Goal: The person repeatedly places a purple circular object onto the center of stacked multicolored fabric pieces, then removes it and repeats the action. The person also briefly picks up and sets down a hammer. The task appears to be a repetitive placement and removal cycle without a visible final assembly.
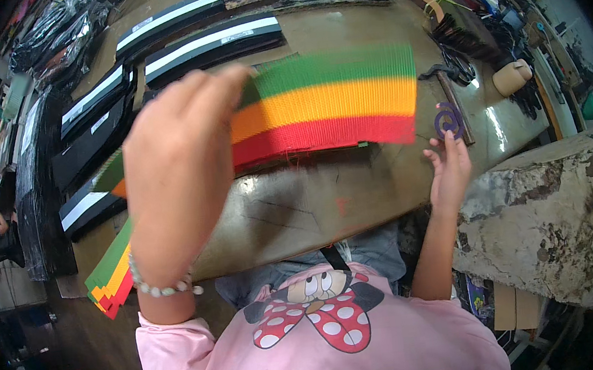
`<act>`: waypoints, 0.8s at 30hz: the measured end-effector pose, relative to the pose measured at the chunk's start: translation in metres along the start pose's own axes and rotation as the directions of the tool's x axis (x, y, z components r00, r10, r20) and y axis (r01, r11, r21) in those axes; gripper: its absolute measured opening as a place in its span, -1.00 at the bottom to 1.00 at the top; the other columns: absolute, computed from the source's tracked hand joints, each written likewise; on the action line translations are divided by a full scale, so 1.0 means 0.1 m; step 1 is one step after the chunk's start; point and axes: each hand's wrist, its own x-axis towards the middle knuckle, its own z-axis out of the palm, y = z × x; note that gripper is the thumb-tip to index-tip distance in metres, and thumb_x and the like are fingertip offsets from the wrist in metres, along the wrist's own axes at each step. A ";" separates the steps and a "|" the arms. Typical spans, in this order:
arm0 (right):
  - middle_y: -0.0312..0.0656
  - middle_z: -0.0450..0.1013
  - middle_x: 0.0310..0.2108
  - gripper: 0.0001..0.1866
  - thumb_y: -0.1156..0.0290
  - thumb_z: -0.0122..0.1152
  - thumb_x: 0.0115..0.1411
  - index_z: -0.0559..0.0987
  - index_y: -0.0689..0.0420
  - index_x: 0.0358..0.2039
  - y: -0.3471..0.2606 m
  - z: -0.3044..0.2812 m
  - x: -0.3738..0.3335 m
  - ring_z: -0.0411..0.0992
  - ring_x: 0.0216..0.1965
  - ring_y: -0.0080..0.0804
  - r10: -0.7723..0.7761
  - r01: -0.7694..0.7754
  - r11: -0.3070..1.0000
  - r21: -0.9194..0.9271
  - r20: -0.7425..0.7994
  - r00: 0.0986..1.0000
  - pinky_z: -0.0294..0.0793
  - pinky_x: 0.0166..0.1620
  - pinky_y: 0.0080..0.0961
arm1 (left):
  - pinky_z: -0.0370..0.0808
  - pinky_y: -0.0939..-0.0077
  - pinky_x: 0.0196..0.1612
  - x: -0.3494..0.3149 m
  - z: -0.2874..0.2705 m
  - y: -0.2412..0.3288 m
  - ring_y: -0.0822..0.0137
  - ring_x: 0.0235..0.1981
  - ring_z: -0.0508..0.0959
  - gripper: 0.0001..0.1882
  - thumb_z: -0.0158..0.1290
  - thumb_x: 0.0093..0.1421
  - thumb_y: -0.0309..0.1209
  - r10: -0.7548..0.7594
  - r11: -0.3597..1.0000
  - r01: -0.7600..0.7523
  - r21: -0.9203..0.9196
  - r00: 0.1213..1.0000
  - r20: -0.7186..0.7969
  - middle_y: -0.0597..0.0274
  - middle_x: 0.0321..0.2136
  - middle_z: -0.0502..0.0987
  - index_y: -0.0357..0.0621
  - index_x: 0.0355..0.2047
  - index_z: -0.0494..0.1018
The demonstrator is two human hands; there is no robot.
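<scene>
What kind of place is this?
Probably a small workshop, perhaps for straps or textile goods: the left hand holds green, yellow and red striped webbing, flat black-and-white bundles lie on the worktable, and a hammer lies toward the right.

Straps (pixel 331 101): ribbed, lengthwise green, yellow, red stripes; right end raised, squarely cut, upper edge blurred; loose red threads along lower edge; stepped ends at lower left. Spiral (pixel 449 124): purple, just beyond straps' right end, apart.

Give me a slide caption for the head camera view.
Left hand holds green, yellow and red striped material; right hand holds a purple spiral.
</scene>
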 end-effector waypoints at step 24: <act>-0.21 0.53 -0.21 -0.76 0.34 0.10 0.39 0.56 0.27 -0.11 0.05 0.86 -0.13 0.49 -0.28 -0.58 -0.180 0.197 0.976 -0.087 0.179 0.967 0.54 -0.15 -0.58 | 0.41 0.18 0.14 -0.04 0.54 -0.84 -0.04 0.06 0.47 -0.13 0.36 -0.07 0.05 -0.013 0.973 0.121 -0.194 0.877 0.480 -0.12 -0.02 0.48 -0.23 0.17 0.42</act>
